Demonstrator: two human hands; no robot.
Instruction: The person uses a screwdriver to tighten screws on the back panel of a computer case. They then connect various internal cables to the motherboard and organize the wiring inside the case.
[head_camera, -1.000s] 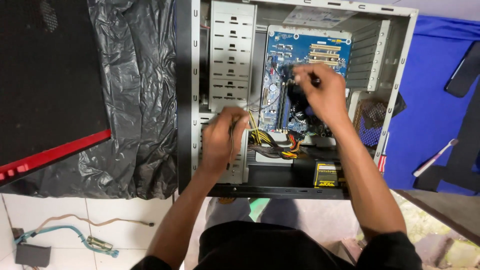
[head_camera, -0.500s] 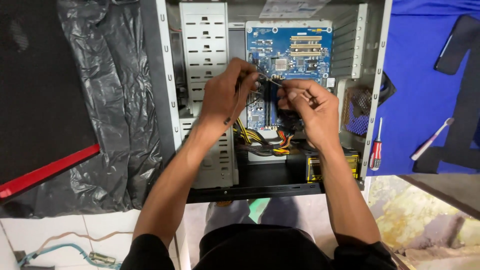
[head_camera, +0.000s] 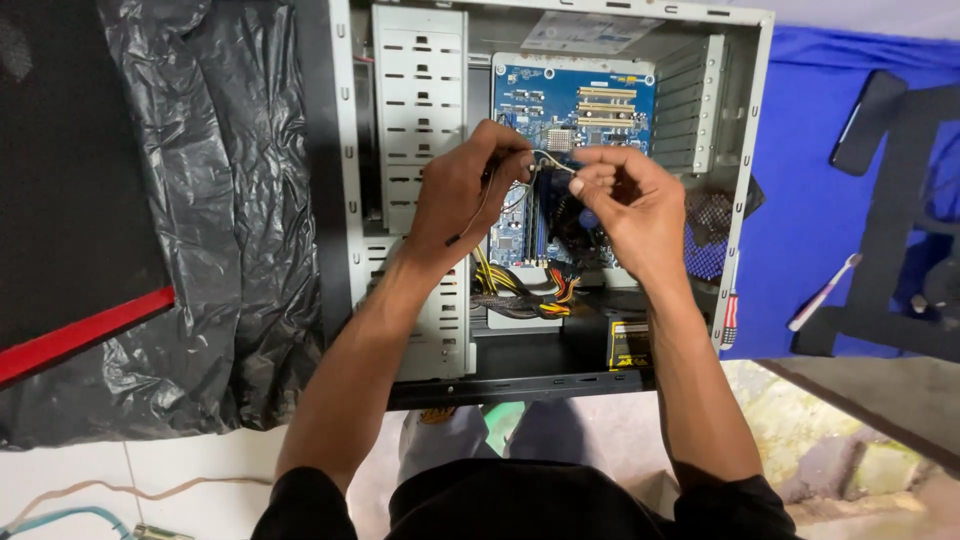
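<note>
A thin pale wire (head_camera: 552, 160) is held between both hands, right over the open computer case (head_camera: 345, 200). The left hand (head_camera: 462, 190) is seen closed around one end of it, fingers (head_camera: 505, 150) curled tight, with a darker strand trailing down past the wrist. The right hand (head_camera: 630, 205) is pinched on the other end, fingertips (head_camera: 580, 180) narrowed to a fine grip. The wire's long axis is laid roughly left to right, bowed slightly upward between the two hands, so it lies directly at the fingers of both; neither hand can be called nearer. Just below, the blue motherboard (head_camera: 575, 100) is seen, with a bundle of yellow, red and black cables (head_camera: 525, 285) gathered beneath the hands. The pale drive cage (head_camera: 420, 100) is found to the left inside the case. The case itself is laid on its side on the floor, on black plastic sheeting (head_camera: 220, 220), with a blue cloth (head_camera: 800, 220) spread to the right. On that cloth a red-handled screwdriver (head_camera: 730, 315) and a small white-handled tool (head_camera: 822, 295) are left lying, well apart from the hands. White tiles (head_camera: 180, 470) are glimpsed at the near edge.
</note>
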